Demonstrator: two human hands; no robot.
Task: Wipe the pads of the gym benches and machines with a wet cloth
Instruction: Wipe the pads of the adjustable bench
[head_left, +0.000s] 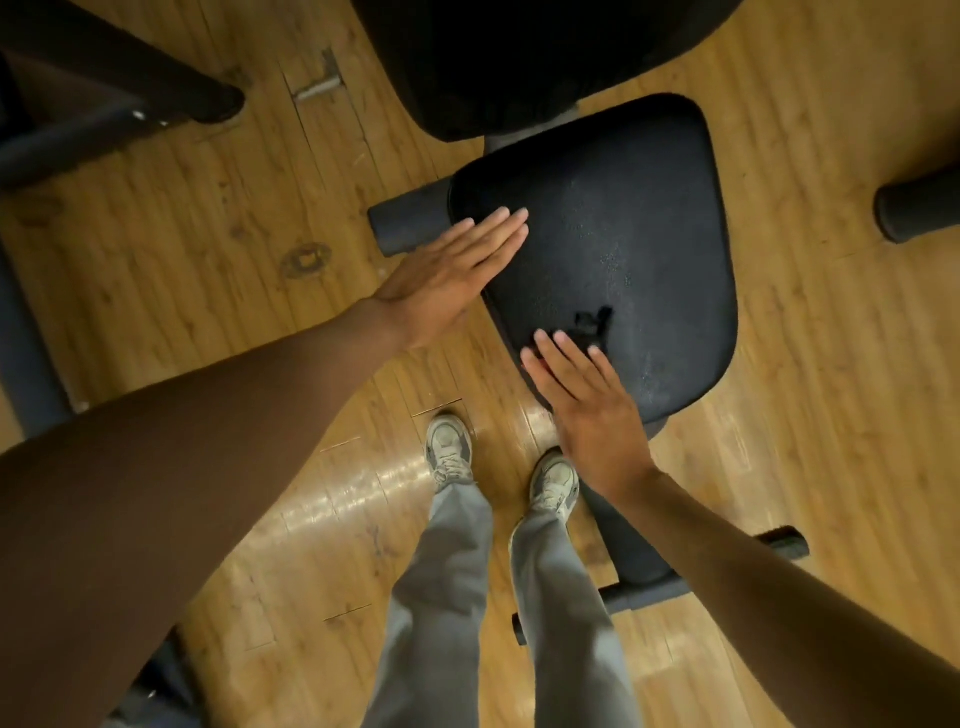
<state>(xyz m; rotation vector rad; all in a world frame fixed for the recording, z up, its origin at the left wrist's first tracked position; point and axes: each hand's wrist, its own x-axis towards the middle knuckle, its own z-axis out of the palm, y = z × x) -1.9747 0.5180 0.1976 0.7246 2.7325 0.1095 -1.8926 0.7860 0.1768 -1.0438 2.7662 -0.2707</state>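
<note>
Water drops on the black seat pad (623, 249) may stay (cloth (589, 325) looks tiny) under flat right hand (587, 410); left hand (457, 270) lies flat, holding nothing.

Warm, amber indoor light fell from overhead, tinting the wooden floor (249, 291) yellow-orange and leaving a bright, streaked glare patch on the boards just left of the person's shoes (450, 451). The black seat pad (623, 249) swallowed most detail, though small specks and droplets on its surface caught the light. The back pad (519, 57) above it sat in near-total shadow. The left forearm (171, 467) appeared dark and underexposed beside the brighter left hand (447, 275) and right hand (587, 410). Slight motion blur softened the fingertips and floor grain. Wide-angle distortion stretched both arms and bent the machine frames toward the picture's edges.
</note>
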